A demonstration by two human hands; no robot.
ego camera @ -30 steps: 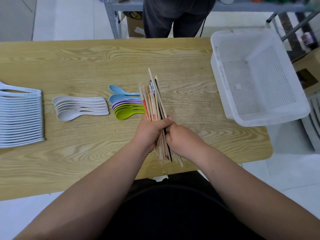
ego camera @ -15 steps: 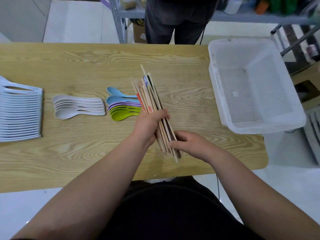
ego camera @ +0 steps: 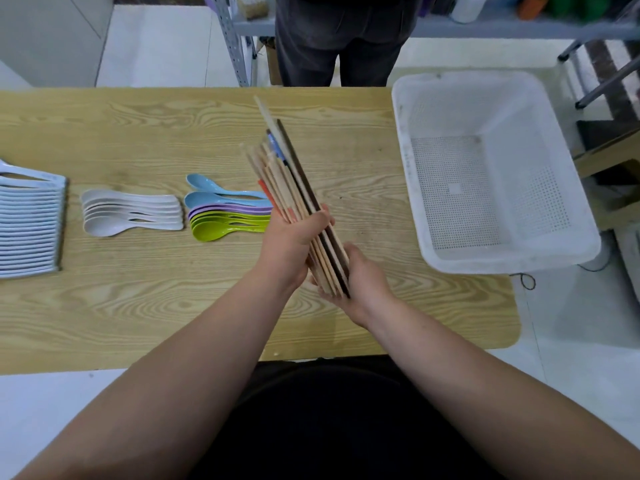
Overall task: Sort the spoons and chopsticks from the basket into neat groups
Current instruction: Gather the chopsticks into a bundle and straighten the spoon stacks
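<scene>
A bundle of chopsticks [ego camera: 284,171], mostly pale wood with one dark and one red-banded, slants away from me above the table's middle. My left hand [ego camera: 289,242] grips the bundle around its middle. My right hand [ego camera: 363,278] cups and presses the near ends of the sticks. Left of the bundle lie a nested group of blue, purple and green spoons [ego camera: 225,216], a group of white spoons [ego camera: 131,216] and a long row of pale blue spoons [ego camera: 31,223]. The white perforated basket [ego camera: 498,261] at the right holds nothing.
The wooden table [ego camera: 138,299] ends just in front of my body. The basket overhangs the table's right edge. A person in dark trousers [ego camera: 339,43] stands behind the far edge, beside a metal shelf rack [ego camera: 228,39].
The bundle has been lifted and its tips point farther away. My right hand slid from the side of the sticks to their near ends, which now sit more even.
</scene>
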